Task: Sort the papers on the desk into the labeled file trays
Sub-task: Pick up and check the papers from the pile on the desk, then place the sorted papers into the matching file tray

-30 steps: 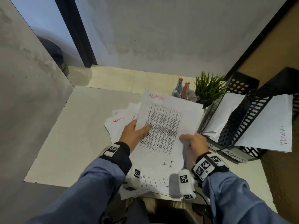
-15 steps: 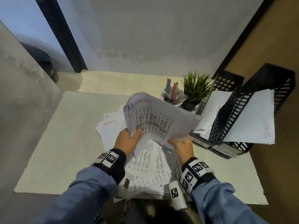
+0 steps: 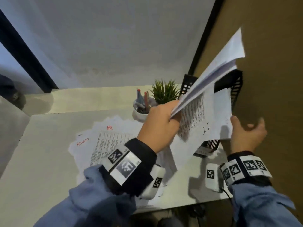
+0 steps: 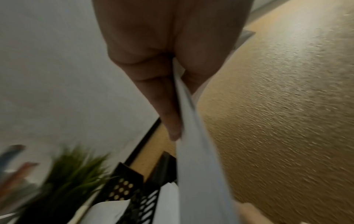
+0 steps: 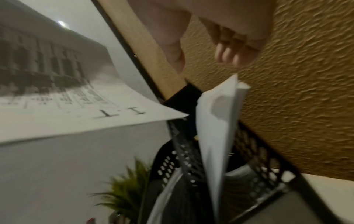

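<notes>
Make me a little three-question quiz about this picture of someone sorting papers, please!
1. True or false: the left hand grips a bundle of white printed papers lifted above the black mesh file trays.
2. Which letters are handwritten on the white sheet hanging lowest from that bundle? A) HR B) IT C) ADMIN
3. Fill in: the red word written at the top of the printed page lying flat on the white desk is ____.

Key: 1 true; 2 B; 3 HR. Bonus fact: the right hand holds nothing, its fingers loose beside the papers.
</notes>
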`<action>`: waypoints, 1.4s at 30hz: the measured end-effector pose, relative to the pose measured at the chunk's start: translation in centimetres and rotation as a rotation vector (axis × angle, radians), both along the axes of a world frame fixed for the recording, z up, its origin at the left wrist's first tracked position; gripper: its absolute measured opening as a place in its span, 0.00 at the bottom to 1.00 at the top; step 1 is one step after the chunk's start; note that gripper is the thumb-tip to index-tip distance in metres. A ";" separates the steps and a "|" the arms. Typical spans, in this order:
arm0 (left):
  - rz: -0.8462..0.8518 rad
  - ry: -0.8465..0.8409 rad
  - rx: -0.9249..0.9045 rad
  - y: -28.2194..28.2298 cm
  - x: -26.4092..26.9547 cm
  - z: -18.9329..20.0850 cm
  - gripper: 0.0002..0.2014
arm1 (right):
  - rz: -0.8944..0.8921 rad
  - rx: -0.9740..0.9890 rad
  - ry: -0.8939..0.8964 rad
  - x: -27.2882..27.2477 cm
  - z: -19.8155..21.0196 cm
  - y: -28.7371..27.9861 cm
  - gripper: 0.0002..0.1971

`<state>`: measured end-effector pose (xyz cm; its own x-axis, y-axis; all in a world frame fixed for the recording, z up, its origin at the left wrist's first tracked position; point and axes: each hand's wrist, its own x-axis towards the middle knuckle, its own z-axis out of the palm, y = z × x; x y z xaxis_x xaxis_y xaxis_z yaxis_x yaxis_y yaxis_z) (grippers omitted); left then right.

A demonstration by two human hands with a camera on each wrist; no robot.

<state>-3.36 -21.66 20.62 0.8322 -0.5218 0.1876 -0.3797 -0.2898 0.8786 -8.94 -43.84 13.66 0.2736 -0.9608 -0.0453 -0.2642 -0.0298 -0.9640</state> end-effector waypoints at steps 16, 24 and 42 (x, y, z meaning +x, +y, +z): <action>0.070 -0.070 0.300 -14.8 -2.8 -5.2 0.29 | 0.456 0.009 0.345 -0.1 0.2 -2.8 0.21; 0.059 0.208 0.225 -17.7 -2.2 -9.4 0.24 | 0.458 -0.384 0.108 -0.3 2.7 -3.6 0.04; 0.272 0.236 0.057 -1.1 0.6 -12.7 0.14 | 0.487 -0.648 -0.020 0.5 3.2 1.5 0.20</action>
